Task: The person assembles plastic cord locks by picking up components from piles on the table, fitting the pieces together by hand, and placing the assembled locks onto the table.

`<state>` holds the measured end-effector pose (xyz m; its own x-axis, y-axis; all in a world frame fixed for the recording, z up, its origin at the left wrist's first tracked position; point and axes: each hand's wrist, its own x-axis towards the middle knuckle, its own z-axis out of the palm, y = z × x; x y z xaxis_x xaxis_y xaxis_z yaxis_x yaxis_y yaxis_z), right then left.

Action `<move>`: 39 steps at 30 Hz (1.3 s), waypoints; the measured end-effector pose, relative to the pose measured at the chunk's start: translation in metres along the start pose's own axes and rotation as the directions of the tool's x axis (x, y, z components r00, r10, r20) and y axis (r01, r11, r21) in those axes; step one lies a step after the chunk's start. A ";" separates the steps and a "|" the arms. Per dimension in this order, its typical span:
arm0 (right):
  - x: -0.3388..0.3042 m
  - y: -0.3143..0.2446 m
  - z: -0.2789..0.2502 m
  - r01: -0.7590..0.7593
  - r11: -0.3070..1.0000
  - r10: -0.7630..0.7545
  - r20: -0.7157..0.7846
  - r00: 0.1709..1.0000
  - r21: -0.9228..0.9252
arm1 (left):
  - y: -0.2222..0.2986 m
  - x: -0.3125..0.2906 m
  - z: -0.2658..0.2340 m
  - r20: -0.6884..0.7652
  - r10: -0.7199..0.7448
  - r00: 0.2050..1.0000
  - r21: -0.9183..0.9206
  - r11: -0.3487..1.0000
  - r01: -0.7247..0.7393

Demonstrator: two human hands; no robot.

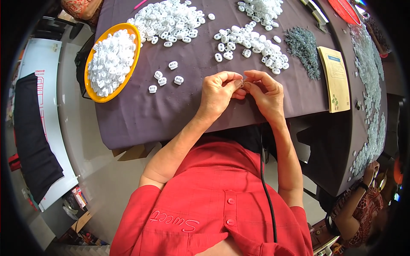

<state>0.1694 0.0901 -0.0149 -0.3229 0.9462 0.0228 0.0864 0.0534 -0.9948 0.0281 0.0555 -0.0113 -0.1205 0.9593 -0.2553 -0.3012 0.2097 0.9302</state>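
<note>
My left hand (pixel 217 94) and my right hand (pixel 269 97) meet above the near part of the table, thumbs and forefingers pinched together at the fingertips. Something tiny and pale seems to sit between them, mostly hidden by the fingers, so its kind does not show. Just beyond the hands lies a loose spread of small white oval pieces with two holes (pixel 247 40), like cord lock parts. Left of the hands, several thicker white two-hole cord locks (pixel 162 81) lie apart from one another. A heap of thin grey springs (pixel 302 47) lies to the right.
An orange-rimmed oval basket (pixel 137 47) at the left edge is heaped with white cord locks. Bigger white piles (pixel 168 21) lie farther back on the dark tablecloth (pixel 132 115). A yellow booklet (pixel 334 79) lies right; beyond it, another person's arm (pixel 354 205) reaches pale pieces (pixel 371 136).
</note>
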 end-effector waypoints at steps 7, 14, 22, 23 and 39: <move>0.001 -0.004 0.004 0.052 0.988 -0.050 0.021 0.999 -0.143 | 0.002 0.002 0.002 -0.028 0.019 0.999 0.039 0.999 -0.018; 0.018 -0.015 -0.005 -0.065 0.989 0.080 0.112 0.991 -0.131 | 0.002 0.002 -0.007 -0.054 0.008 0.998 -0.079 0.997 -0.012; 0.061 -0.010 0.002 0.248 0.620 -0.344 0.025 0.938 -0.744 | 0.001 0.005 -0.017 -0.076 -0.017 0.997 -0.214 0.977 0.001; 0.062 -0.010 0.004 0.252 0.620 -0.345 0.031 0.938 -0.743 | 0.002 0.005 -0.017 -0.080 -0.016 0.997 -0.217 0.976 -0.001; 0.063 -0.013 0.031 0.354 0.530 -0.323 0.203 0.924 -0.771 | -0.003 0.002 -0.027 -0.113 -0.024 0.993 -0.439 0.898 -0.028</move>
<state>0.1184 0.1389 -0.0032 -0.5180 0.7924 0.3221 0.6576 0.6097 -0.4425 0.0035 0.0521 -0.0214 -0.2188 0.9266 -0.3059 -0.6826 0.0786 0.7266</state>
